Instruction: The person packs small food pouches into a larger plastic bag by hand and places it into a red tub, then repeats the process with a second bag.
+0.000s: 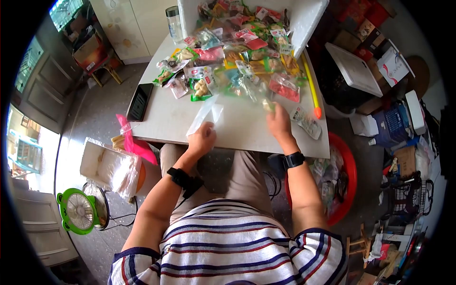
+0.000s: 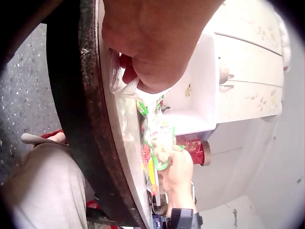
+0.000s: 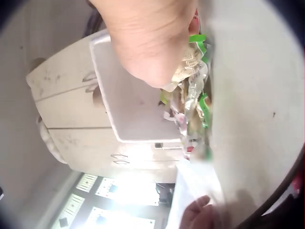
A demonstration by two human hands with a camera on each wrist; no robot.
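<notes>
Near the table's front edge my left hand grips a thin, translucent plastic bag, which stands up from the fingers. To the right, my right hand holds a snack packet with green edges and pale pieces inside, blurred in the head view. Beyond both hands spreads a pile of mixed snack packets, green, red, yellow and clear. A white foam box lies on its side behind the pile, with more packets spilling out of its mouth. One silvery packet lies beside the right wrist.
On the table are a phone at the left, a clear bottle at the back and a yellow stick along the right edge. A red basin of packets stands on the floor right; a green fan stands left.
</notes>
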